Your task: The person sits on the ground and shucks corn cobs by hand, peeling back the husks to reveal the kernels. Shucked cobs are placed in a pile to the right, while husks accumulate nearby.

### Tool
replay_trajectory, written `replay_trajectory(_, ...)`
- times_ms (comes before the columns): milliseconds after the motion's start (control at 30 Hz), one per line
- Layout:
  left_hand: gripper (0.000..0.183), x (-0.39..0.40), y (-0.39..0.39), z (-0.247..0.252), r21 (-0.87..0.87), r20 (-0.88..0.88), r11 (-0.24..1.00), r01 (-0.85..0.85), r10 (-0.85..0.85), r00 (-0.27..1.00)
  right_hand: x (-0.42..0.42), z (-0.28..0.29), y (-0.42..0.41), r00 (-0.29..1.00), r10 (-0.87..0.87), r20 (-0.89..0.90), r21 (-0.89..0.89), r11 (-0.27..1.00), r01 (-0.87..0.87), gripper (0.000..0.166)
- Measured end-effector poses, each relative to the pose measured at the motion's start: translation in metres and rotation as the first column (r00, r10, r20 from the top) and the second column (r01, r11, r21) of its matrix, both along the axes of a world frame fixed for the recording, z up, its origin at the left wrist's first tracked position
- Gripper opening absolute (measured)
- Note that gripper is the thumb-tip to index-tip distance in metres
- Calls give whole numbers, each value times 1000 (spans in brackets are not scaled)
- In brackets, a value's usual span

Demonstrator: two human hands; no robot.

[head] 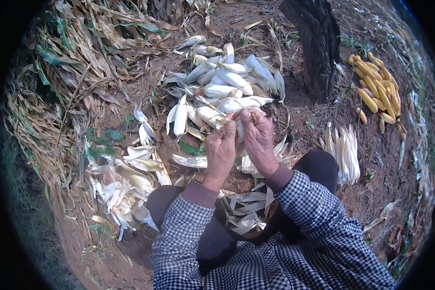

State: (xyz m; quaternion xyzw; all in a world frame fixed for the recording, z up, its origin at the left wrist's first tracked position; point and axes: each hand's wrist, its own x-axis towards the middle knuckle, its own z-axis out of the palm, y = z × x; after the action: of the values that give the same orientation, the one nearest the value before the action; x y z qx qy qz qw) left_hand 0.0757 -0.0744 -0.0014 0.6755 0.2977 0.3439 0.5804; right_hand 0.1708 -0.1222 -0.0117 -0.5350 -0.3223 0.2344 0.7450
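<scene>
My left hand [219, 154] and my right hand [258, 141] meet in front of me, thumbs up, pinching a corn husk [240, 133]. Pale husk shows between the two hands; the fingers hide much of it, and whether an ear is inside cannot be seen. Dry brownish tips stick out by both thumbs. Just beyond my fingers lies a heap of unpeeled corn ears [221, 79] in whitish husks. Loose stripped husks [248, 210] lie on the soil between my knees. One more husked piece [190, 161] rests left of my left wrist.
Peeled yellow corn cobs [379, 88] are piled at the right. Nearer me stands a bundle of pale husks [344, 156]. A dark tree trunk [317, 50] rises beyond the right hand. Discarded husks [130, 181] lie left, with dry corn stalks [105, 32] behind.
</scene>
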Motion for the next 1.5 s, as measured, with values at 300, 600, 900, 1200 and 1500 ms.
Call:
replay_trajectory(300, 31, -26, 44, 16, -538, 516, 835, -119, 438, 736, 33, -9, 12, 860, -139, -491, 190, 947, 261, 24)
replay_trajectory(600, 29, -139, 128, 15, -618, 613, 751, -234, 646, 455, 99, 5, -28, 835, -245, -493, 199, 902, 383, 21)
replay_trajectory(900, 26, -118, 102, 20, -538, 517, 788, -299, 589, 621, 72, 31, -24, 939, -189, 287, -120, 966, 231, 52)
replay_trajectory(1200, 30, -79, 71, 49, -550, 544, 834, -37, 391, 742, -18, 45, 37, 522, 760, 387, -660, 624, -418, 83)
replay_trajectory(1500, 45, -74, 64, 44, -318, 328, 946, -60, 169, 929, -12, 41, 20, 700, 655, 284, -549, 710, -442, 80)
